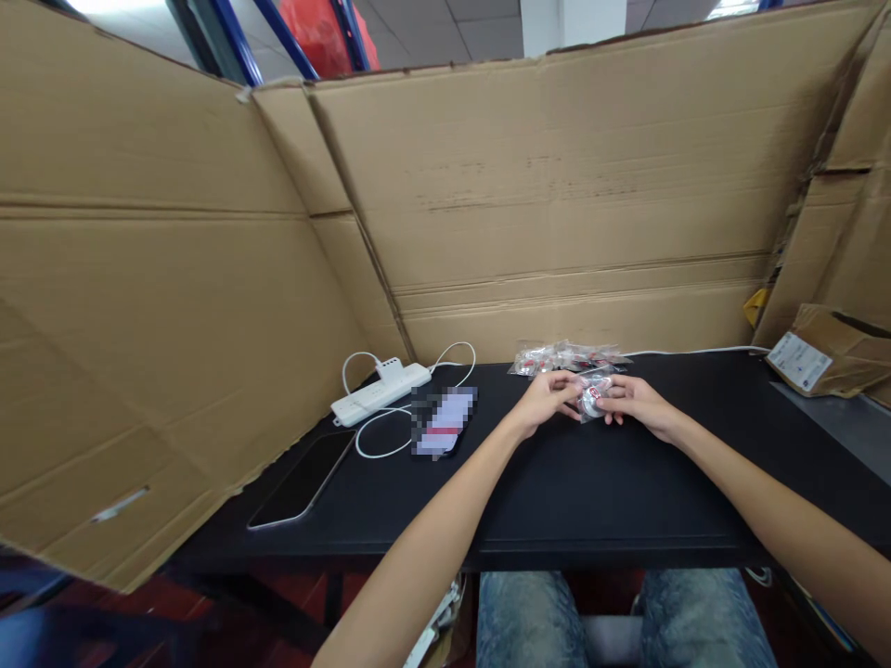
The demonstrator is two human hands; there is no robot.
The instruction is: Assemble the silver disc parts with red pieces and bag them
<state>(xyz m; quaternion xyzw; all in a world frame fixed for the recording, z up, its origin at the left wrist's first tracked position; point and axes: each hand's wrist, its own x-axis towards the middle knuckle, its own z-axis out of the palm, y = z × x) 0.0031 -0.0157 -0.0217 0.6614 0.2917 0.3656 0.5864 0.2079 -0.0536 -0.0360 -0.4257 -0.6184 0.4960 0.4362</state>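
Note:
Between my two hands is a small clear plastic bag (593,397) with a round white-and-red item inside. My left hand (549,401) pinches the bag's left side. On the other side, the fingers of my right hand (635,404) close on its right edge. The bag is just above or on the black table (599,492); I cannot tell which. Right behind my hands lies a pile of similar clear bags (557,356) with red and silvery contents.
A white power strip (382,393) with a plugged-in charger and cable lies to the left. Beside it are a lit phone (445,422) and a dark tablet (304,478). An opened cardboard box (835,351) stands at the right. Tall cardboard walls (557,186) enclose the table.

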